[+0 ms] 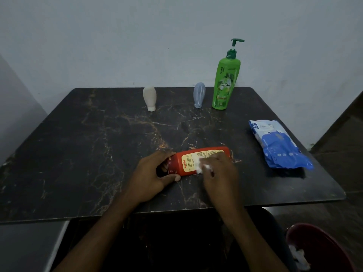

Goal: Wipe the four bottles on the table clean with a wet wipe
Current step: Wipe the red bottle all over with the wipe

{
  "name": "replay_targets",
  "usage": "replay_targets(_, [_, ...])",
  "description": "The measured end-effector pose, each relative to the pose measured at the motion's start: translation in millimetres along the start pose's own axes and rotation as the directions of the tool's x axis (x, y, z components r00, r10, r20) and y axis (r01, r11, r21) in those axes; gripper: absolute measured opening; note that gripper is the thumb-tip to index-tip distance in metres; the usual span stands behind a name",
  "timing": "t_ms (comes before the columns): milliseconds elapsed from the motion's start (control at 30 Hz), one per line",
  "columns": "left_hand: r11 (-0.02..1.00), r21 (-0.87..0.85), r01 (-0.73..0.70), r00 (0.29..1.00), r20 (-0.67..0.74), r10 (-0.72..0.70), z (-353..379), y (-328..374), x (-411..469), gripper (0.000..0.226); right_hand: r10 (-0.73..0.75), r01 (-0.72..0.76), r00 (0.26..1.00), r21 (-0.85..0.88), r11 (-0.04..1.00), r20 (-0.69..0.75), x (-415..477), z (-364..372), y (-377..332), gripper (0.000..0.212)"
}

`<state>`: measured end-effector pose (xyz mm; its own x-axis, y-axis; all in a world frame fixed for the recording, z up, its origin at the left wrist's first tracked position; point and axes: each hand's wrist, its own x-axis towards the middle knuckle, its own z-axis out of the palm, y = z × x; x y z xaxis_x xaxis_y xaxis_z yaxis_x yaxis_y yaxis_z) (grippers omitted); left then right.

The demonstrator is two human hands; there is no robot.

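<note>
While the red bottle (188,160) lies on its side at approx 6 o'clock on the table (98,154), near the front edge, both hands are on it. Left hand (155,173) grips the dark cap end, which points to 9 o'clock: fingers curled over the top, thumb curled under, w/ the cap mostly hidden in the palm. Right hand (220,171) has its fingers bent down over a bunched white wet wipe (200,167) & presses it on the bottle's yellow label; only a bit of the wipe shows past the fingers. Label reads "Karthika" in red; the small print beside it is too fine to read.

At the far edge, approx 1 o'clock, a green pump bottle (225,83) stands upright, marked "Vatika" & "Henna". Just beside it, at 12 o'clock, a blue-grey bottle (199,95) stands on its cap, & at 11 o'clock, well apart, a white bottle (149,98) does the same; any writing on those two can't be made out. At 3 o'clock a blue & white wipes pack (279,144) lies flat, w/ only the letters "nee" legible. Off the table at 5 o'clock, a red bin (322,250) holds crumpled white wipes (298,256).
</note>
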<state>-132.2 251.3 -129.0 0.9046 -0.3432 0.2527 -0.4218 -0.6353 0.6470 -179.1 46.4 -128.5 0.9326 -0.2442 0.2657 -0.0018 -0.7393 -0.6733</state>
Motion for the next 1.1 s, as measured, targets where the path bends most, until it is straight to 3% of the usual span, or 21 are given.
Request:
replay_targets(233, [1.000, 0.001, 0.009, 1.000, 0.029, -0.010, 0.6, 1.2, -0.2, 0.070, 0.202, -0.201, 0.967, 0.022, 0.979, -0.158, 18.8, -30.1, 42.6, 0.013])
replay_targets(367, [1.000, 0.007, 0.027, 0.999, 0.041, -0.027, 0.5, -0.5, 0.5, 0.071, 0.080, -0.077, 0.995, 0.059, 0.995, -0.058, -5.5, -5.6, -0.8, 0.014])
replay_targets(467, [1.000, -0.001, 0.016, 1.000, 0.024, -0.016, 1.0, -2.5, 0.9, 0.071, -0.146, 0.145, 0.989, 0.105, 0.984, -0.002, -28.6, 17.2, -26.0, 0.023])
replay_targets(533, [1.000, 0.014, 0.014, 0.999, 0.029, -0.015, 1.3, -3.2, 1.5, 0.071, -0.218, 0.215, 0.976, 0.085, 0.973, 0.026, -34.0, 23.4, -25.7, 0.025])
replay_targets(733, [0.999, -0.010, 0.054, 0.996, 0.077, -0.053, 0.6, -7.8, 3.5, 0.074, 0.088, -0.087, 0.996, 0.064, 0.994, -0.019, 1.6, -7.0, 15.1, 0.016])
replay_targets(900, [0.998, 0.010, 0.056, 0.995, 0.088, -0.056, 1.3, -5.9, 3.3, 0.074, 0.226, -0.220, 0.963, 0.051, 0.974, -0.148, 22.1, -28.7, 41.9, 0.016])
replay_targets(1100, [1.000, -0.011, 0.022, 1.000, 0.003, -0.022, -0.5, 2.2, 1.5, 0.060, 0.126, -0.121, 0.990, 0.081, 0.989, -0.061, 12.0, -8.8, -0.6, 0.021])
